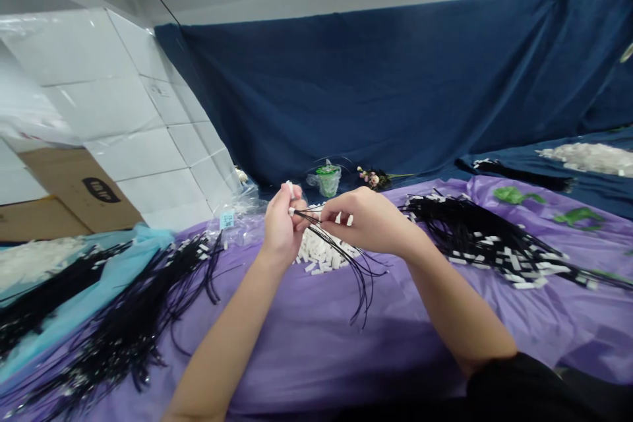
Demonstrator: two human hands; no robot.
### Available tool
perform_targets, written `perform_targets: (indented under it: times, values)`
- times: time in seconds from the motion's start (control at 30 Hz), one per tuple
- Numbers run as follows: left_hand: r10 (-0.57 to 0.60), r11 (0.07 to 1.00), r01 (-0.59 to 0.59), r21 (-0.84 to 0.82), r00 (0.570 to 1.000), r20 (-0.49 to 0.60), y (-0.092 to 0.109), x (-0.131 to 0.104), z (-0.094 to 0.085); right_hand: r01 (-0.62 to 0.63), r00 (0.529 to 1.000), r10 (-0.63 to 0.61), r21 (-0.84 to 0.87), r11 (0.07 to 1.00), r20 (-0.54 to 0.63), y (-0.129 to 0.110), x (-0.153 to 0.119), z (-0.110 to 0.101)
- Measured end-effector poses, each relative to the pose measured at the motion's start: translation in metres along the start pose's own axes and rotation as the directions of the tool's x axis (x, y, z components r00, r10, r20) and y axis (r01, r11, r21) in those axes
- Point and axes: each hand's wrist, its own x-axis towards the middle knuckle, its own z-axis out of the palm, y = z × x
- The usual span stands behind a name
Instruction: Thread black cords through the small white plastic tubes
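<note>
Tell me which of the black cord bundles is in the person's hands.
The thin centre bundle, in the left hand and right hand, free ends trailing; the others, like the left pile and right pile, lie on sheeting or cloth.

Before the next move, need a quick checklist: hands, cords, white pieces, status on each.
1. Left hand closed around the black cords near their white ends: ok.
2. Right hand pinching a cord: cannot tell; fingertips are at the bundle, contact too small to see.
3. Free cord ends lying neat: not ok, they fan out and cross.
4. White pieces near the hands: ok, heaped just beyond them.
5. Number of cords held: cannot tell, strands overlap.
</note>
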Motion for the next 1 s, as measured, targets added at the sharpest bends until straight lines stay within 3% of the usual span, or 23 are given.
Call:
perform_targets:
  times: [0.23,0.33,0.5,0.6,0.8,1.0]
  values:
    - [0.013,1.0,-0.014,0.028,0.999,0.029,0.002,-0.003,-0.001,-0.012,0.996,0.017,0.055,0.998,-0.091,-0.002,0.001,-0.003]
    - [0.01,1.0,-0.011,0.026,0.999,0.034,0.003,-0.004,-0.001,0.014,0.997,-0.004,0.133,0.991,-0.08,-0.003,0.0,-0.003]
    - [-0.02,1.0,0.02,0.004,1.0,-0.005,0.007,-0.007,0.0,0.22,0.975,-0.216,0.271,0.937,-0.043,-0.006,-0.003,-0.004]
    - [-0.049,0.999,0.049,-0.001,0.998,-0.025,0.009,-0.009,0.001,0.276,0.96,-0.278,0.272,0.922,-0.032,-0.009,-0.005,-0.002]
    - [-0.097,0.995,0.097,-0.03,0.995,0.02,0.011,-0.01,0.002,0.218,0.976,-0.215,0.175,0.96,-0.04,-0.014,-0.005,-0.001]
    - [-0.13,0.991,0.133,-0.035,0.989,0.067,0.012,-0.011,0.001,0.116,0.993,-0.116,0.275,0.954,-0.018,-0.014,-0.005,-0.002]
